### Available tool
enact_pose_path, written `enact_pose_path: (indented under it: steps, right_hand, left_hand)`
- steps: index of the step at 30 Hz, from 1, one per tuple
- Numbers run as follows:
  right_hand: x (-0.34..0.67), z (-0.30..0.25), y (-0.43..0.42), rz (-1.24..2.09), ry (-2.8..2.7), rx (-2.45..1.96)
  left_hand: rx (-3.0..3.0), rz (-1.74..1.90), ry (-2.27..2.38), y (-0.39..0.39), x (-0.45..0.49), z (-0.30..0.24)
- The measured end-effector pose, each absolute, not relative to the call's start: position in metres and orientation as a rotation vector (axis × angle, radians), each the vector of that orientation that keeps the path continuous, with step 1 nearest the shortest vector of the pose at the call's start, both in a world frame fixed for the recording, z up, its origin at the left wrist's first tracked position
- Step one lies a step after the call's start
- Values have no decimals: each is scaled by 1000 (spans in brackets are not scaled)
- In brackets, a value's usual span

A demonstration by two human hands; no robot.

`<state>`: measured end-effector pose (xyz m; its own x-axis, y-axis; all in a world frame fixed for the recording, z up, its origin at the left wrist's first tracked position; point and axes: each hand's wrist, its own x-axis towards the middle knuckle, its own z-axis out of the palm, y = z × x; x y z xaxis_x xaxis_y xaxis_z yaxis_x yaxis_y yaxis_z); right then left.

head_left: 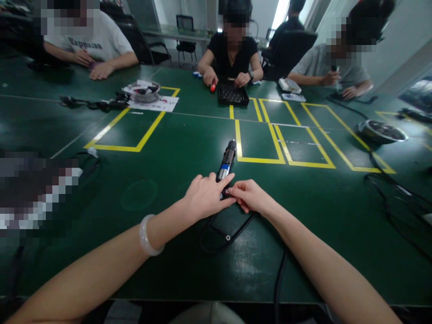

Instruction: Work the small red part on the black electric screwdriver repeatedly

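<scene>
Left hand and right hand grip the near end of the electric screwdriver, fingertips clamped, barrel pointing away.

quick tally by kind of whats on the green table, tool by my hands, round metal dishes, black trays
electric screwdriver: 1, with the left hand and right hand at its near end
round metal dish: 2, the other at the right
black tray: 1
total: 4
dark items beside the far dish are too blurred to count
</scene>
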<state>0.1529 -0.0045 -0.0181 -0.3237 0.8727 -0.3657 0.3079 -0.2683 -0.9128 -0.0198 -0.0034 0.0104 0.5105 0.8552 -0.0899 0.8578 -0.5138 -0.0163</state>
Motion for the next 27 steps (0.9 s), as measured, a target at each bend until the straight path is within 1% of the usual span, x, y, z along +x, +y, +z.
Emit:
enact_pose_path:
  steps: [4, 10, 16, 18, 22, 27]
  right_hand:
    - [152, -23, -2, 1512, -1667, -1489]
    - [152, -19, -4, 1463, -1768, -1507]
    - [161, -19, -2, 1115, -1833, -1501]
    - [168, -22, 3, 1074, -1813, -1466]
    - [182, -26, 12, 1072, -1711, -1427]
    - [188, -26, 15, 1204, -1549, -1391]
  left_hand:
    - [2715, -104, 1527, -3, -19, 10]
    - [2699, -109, 1547, -4, -17, 11]
    - [2729, -63, 1580, -3, -19, 10]
    - [2745, -75, 1571, -2, -22, 9]
    - [2768, -115, 1554, 4, -32, 9]
    - [2734, -198, 1603, 18, -57, 11]
